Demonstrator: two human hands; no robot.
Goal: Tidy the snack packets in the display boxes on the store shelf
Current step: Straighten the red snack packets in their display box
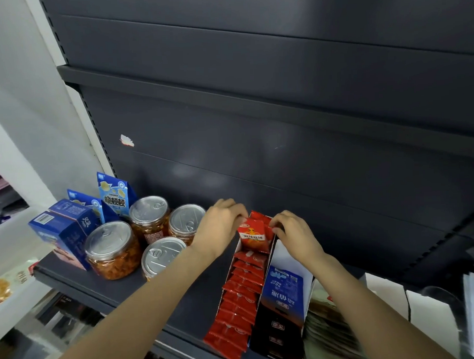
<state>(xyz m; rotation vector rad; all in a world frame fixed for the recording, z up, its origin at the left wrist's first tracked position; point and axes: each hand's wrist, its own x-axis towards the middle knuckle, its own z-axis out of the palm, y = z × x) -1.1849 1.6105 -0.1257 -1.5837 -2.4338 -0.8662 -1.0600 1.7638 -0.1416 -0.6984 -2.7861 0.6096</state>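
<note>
Head view. A long display box lies on the shelf at lower centre of the frame, its long axis running from the shelf's front edge at the bottom up toward the back panel. A row of red packets fills it, overlapping like tiles along that axis.

At the far end of the box one red packet stands upright, face toward the camera, above the row. The left hand holds its left edge, fingers curled over the top corner. The right hand pinches its right edge. Both hands are equally near; the packet sits directly between them, touching both.

A second box, blue and black, lies just beside the first on its right, parallel to it.

Judgement: the packet likely goes down into the far end of the row, so the move runs along the box's long axis.
</note>
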